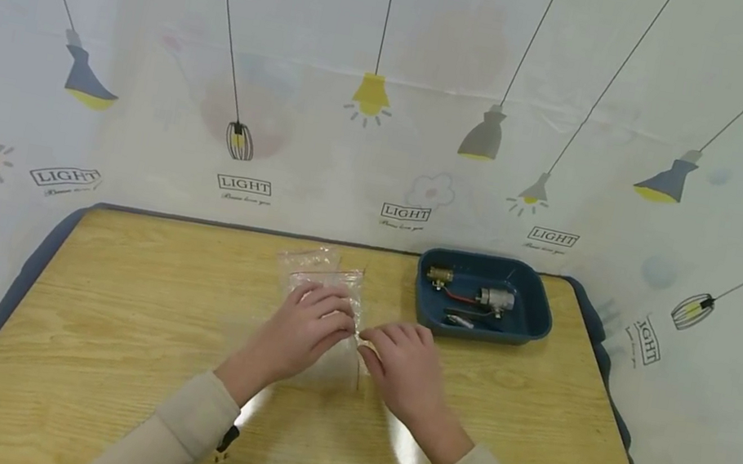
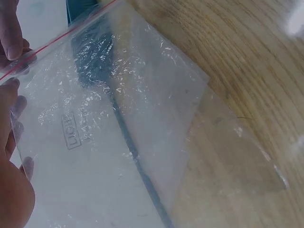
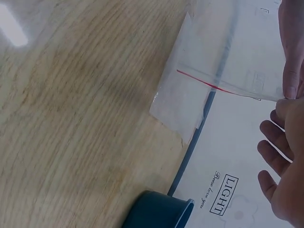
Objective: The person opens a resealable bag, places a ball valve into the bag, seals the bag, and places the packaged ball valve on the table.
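A clear plastic zip bag (image 2: 95, 142) with a red line along its seal hangs between my hands above the table. My left hand (image 1: 305, 328) pinches it by the sealed edge. Close beside it, my right hand (image 1: 406, 367) pinches the end of that same edge; its other fingers are loosely bent in the right wrist view (image 3: 289, 156). More clear zip bags (image 1: 309, 257) lie flat on the wooden table just beyond my left hand. Whether the bag's seal is parted, I cannot tell.
A dark blue tray (image 1: 541, 328) stands at the back right of the wooden table (image 1: 127, 305). In it lie a brass fitting (image 1: 440, 276), a silver metal fitting (image 1: 497, 299) and small parts. A printed curtain (image 1: 347, 29) surrounds the table's back and sides.
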Motion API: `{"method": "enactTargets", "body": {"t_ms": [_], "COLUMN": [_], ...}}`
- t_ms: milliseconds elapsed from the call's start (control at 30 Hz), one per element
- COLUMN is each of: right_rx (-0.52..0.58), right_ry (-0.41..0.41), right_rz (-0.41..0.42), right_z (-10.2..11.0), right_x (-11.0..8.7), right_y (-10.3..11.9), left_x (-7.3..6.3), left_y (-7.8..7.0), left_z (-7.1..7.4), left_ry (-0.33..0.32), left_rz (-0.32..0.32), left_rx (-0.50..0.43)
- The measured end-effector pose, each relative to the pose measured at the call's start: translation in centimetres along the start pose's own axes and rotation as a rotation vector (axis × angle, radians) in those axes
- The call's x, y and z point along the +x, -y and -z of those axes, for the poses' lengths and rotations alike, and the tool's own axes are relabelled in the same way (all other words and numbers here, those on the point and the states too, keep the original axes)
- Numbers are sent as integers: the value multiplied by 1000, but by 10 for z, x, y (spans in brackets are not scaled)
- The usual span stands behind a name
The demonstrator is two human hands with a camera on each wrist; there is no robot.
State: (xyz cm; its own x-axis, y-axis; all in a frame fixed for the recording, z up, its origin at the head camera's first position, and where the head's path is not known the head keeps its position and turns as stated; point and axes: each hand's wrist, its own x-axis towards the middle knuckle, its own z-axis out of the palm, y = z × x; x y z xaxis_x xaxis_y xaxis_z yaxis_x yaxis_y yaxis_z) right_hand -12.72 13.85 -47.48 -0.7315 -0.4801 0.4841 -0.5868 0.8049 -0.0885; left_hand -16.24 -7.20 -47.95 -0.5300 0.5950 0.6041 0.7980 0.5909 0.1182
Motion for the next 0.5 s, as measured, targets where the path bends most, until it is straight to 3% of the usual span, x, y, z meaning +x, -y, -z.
{"method": "enactTargets", "body": {"t_ms": [500], "right_rx": [236], "right_ry": [42], "right_rz": [-160], "right_z": [-5], "right_x": [0], "right_y": [7], "left_x": [-3], "left_y": [-2], "left_z": [-3], "left_ry": [0], "left_rz": [-11], "left_rx": [-33]}}
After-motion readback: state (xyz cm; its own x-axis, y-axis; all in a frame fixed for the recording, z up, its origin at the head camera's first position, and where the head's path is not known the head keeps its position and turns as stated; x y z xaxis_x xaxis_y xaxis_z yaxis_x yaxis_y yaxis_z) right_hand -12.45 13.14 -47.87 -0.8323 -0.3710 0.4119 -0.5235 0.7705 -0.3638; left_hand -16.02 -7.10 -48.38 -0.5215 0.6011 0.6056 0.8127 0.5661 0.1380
